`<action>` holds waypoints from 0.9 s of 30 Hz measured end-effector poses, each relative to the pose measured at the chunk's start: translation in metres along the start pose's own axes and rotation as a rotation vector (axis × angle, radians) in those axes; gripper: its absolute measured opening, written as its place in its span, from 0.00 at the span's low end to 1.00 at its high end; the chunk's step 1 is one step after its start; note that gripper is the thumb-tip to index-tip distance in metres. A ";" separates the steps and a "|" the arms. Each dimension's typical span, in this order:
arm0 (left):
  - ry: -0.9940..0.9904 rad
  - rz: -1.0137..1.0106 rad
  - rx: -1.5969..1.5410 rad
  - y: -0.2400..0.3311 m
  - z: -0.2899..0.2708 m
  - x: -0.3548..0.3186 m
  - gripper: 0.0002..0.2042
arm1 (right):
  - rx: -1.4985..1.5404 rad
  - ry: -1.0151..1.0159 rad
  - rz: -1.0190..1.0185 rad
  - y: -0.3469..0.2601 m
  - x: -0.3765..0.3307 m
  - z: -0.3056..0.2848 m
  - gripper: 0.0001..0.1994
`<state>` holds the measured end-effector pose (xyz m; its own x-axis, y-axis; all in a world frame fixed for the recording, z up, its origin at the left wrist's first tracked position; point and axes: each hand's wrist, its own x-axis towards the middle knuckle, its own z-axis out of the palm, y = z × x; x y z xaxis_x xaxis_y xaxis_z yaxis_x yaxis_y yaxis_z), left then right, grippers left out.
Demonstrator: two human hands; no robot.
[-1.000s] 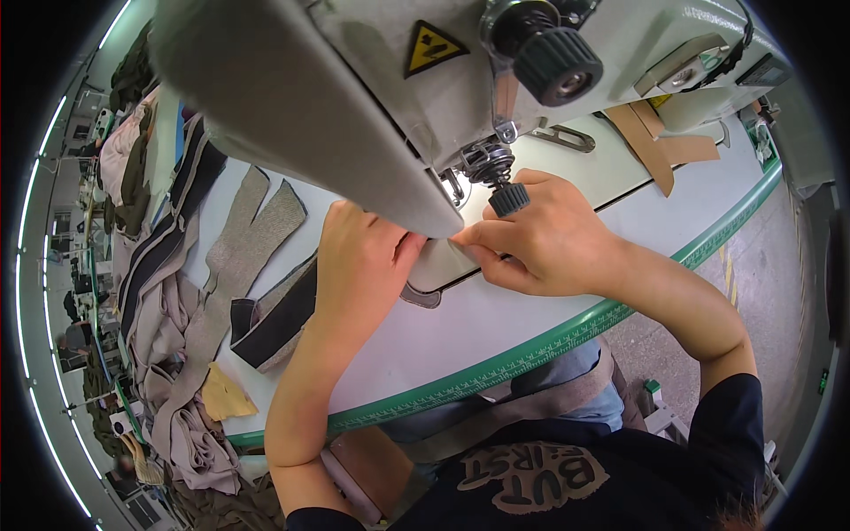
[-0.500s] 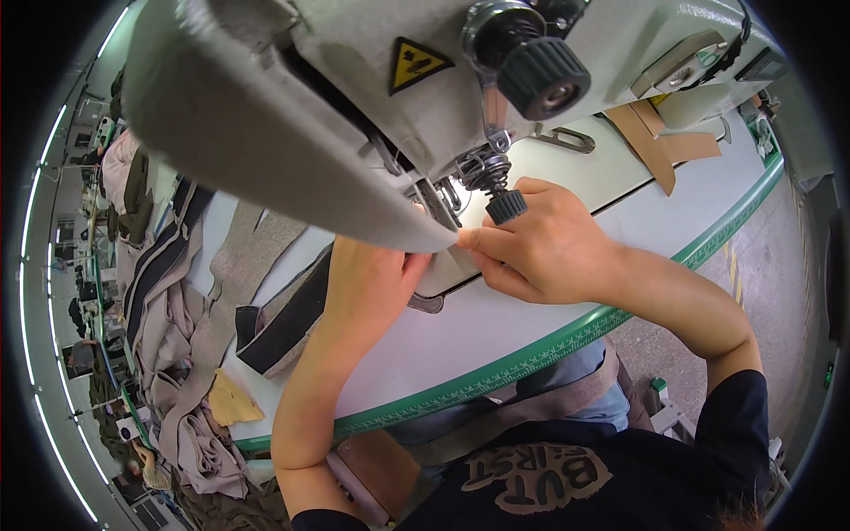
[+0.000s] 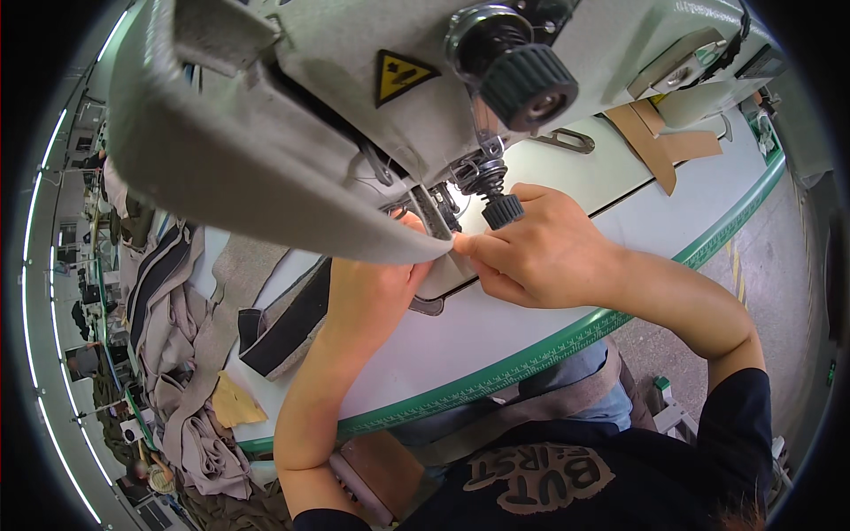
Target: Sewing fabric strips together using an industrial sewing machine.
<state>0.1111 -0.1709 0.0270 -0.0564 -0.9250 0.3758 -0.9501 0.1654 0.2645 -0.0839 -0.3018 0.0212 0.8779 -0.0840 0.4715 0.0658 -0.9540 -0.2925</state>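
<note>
A pale sewing machine (image 3: 292,168) leans over the table, its curved arm and tension knobs above my hands. Close to the presser foot (image 3: 447,208), my right hand (image 3: 544,252) is closed, with thumb and forefinger pinched together; whatever lies between them cannot be made out. My left hand (image 3: 376,288) reaches in behind the machine's slanted arm. That arm covers most of its fingers, though a bit of fingertip shows above the edge. By my left wrist lies a black and grey fabric strip (image 3: 288,332).
Grey-brown fabric lengths (image 3: 199,389) hang over the table's left side beside a yellow scrap (image 3: 237,401). Brown card pieces (image 3: 651,146) lie at the far right. A green measuring edge (image 3: 496,376) borders the white tabletop (image 3: 416,354). Another fabric strip crosses my lap.
The view has shifted a little, so the machine sits slightly further left. My left fingertips now show above the slanted arm. My right hand keeps its pinch in nearly the same place.
</note>
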 end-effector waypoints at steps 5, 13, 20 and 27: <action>0.030 0.148 0.051 0.002 -0.003 0.000 0.12 | 0.008 0.009 -0.011 0.000 0.001 0.000 0.14; 0.051 0.165 0.103 0.004 -0.001 -0.009 0.17 | 0.071 0.069 0.011 -0.002 0.000 -0.002 0.08; -0.001 0.174 0.107 0.006 -0.007 -0.004 0.17 | 0.175 0.125 0.140 0.000 0.002 -0.008 0.04; -0.094 0.137 0.103 0.005 -0.015 -0.006 0.16 | 0.044 0.012 0.079 0.001 0.004 -0.008 0.06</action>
<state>0.1112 -0.1594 0.0396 -0.2114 -0.9247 0.3166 -0.9576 0.2608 0.1222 -0.0839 -0.3057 0.0289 0.8752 -0.1621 0.4558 0.0179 -0.9307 -0.3654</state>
